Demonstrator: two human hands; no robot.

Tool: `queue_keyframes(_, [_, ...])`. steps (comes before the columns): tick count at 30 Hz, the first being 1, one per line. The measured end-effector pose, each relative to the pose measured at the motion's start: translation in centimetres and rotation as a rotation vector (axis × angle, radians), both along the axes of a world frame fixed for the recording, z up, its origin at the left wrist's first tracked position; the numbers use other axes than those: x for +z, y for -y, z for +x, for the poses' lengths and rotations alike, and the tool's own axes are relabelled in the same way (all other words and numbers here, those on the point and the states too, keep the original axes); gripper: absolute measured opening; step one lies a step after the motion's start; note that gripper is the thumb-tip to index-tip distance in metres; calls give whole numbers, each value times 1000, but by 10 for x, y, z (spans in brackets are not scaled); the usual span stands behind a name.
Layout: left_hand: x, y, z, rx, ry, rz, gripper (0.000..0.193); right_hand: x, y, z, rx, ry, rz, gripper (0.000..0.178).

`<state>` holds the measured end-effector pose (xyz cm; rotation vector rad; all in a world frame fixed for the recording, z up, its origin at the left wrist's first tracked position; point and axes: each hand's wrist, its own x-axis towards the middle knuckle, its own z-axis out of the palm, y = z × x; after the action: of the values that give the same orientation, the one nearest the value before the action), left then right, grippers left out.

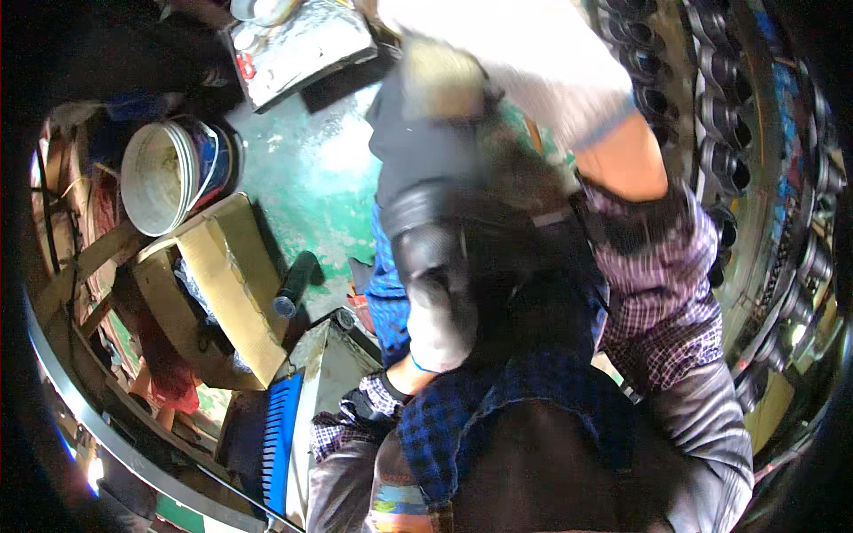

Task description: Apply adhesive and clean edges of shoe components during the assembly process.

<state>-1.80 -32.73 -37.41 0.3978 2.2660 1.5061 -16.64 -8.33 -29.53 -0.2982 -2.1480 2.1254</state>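
- left hand (440, 330), white-gloved, fingers curled closed round the near end of a black tubular part (428, 233)
- that part stretches forward, between the two hands
- right hand (529, 58), gloved, near a blurred yellowish block (442, 84); cannot tell how its fingers stand
- leftward, open cardboard box (238, 284); beyond it, bucket (185, 169)

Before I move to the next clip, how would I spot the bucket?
Find the green floor left of centre. At its left is an open cardboard box, with the bucket just above in the picture. Its round pale mouth sets it apart from the box's straight edges.
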Motion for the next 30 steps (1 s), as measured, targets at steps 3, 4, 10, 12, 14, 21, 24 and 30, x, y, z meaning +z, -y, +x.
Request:
queue_keyframes(3, [11, -17, -7, -47, -193, -101, 42, 19, -6, 73, -2, -176, 1054, 22])
queue_keyframes(4, [16, -22, -9, -109, -372, -178, 45, 24, -1, 90, -88, -38, 922, 22])
queue_keyframes(10, [31, -29, -17, -241, -815, -347, 54, 15, 38, 142, -552, 159, 321, 25])
queue_keyframes(12, [28, -33, -16, -198, -814, -360, 53, 11, 45, 155, -521, 318, 650, 26])
queue_keyframes(14, [24, -36, -17, -150, -877, -353, 51, 23, 48, 163, -444, 305, 631, 23])
queue_keyframes(21, [16, -32, -15, -190, -736, -281, 46, 33, 49, 183, -418, 265, 143, 31])
queue_keyframes(24, [22, -37, -17, -226, -502, -157, 39, 23, 59, 173, -216, 316, 595, 24])
queue_keyframes(30, [29, -43, -22, -410, -347, -422, 43, 7, 66, 154, -292, 391, 783, 23])
